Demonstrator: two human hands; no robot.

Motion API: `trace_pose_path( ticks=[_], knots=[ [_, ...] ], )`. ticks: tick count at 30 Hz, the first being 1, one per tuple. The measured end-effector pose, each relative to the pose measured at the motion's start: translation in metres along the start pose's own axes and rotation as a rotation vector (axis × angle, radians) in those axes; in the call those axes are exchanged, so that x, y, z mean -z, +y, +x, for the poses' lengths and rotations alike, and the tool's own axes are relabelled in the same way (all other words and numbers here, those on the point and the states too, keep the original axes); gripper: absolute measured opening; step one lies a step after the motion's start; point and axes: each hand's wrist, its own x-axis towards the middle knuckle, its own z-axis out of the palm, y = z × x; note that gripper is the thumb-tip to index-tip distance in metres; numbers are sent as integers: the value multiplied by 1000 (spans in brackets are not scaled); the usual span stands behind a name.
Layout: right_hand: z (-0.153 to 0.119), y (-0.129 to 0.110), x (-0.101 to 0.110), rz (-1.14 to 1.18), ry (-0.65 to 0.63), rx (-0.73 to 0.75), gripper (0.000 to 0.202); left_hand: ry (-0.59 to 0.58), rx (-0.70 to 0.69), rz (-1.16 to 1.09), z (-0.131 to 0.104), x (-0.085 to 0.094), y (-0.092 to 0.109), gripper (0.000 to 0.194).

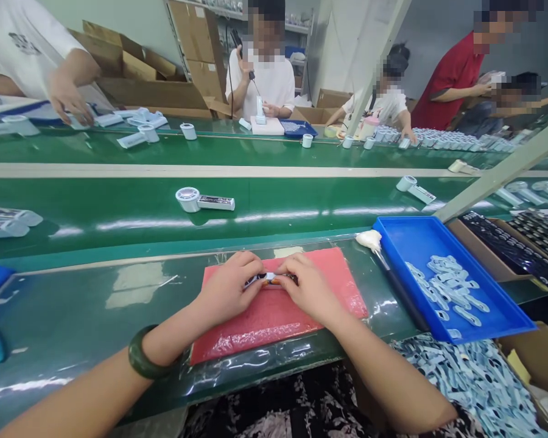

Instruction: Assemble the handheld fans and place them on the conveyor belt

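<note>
My left hand (232, 281) and my right hand (307, 286) meet over a red pad (274, 322) on the green bench. Between their closed fingertips is a small light-blue and black part (269, 278), held crosswise at both ends. Fingers cover most of it, so its exact kind does not show. A dark green bangle (148, 353) circles my left wrist. Right of the pad, a blue tray (406, 234) holds many small pale-blue oval pieces (452, 286). Against the tray's left side leans a dark-handled tool with a whitish, wrapped-looking tip (369, 241).
On the green conveyor (292, 201) ahead lie a round-headed pale-blue device (205, 201) and another (414, 188) farther right. Pale-blue parts (479, 383) fill a box below the tray. Dark parts (506, 243) sit in a carton. A slanted post (497, 170) rises at right. Several co-workers work opposite.
</note>
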Motion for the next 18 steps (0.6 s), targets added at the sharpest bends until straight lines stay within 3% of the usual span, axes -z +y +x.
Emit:
trace_pose_path(
  ticks=[6,10,15,18],
  knots=[
    [-10,13,-3,307,-114,-26,6,-109,20,13,-11,5,12,18],
    [-16,9,-2,228,-172,18,11,-81,3,80,-22,-5,21,17],
    [-14,10,-6,105,-168,15,15,-86,33,150,-21,-13,25,15],
    [-16,13,-8,161,-170,31,32,-106,28,179,-20,-9,26,14]
  ],
)
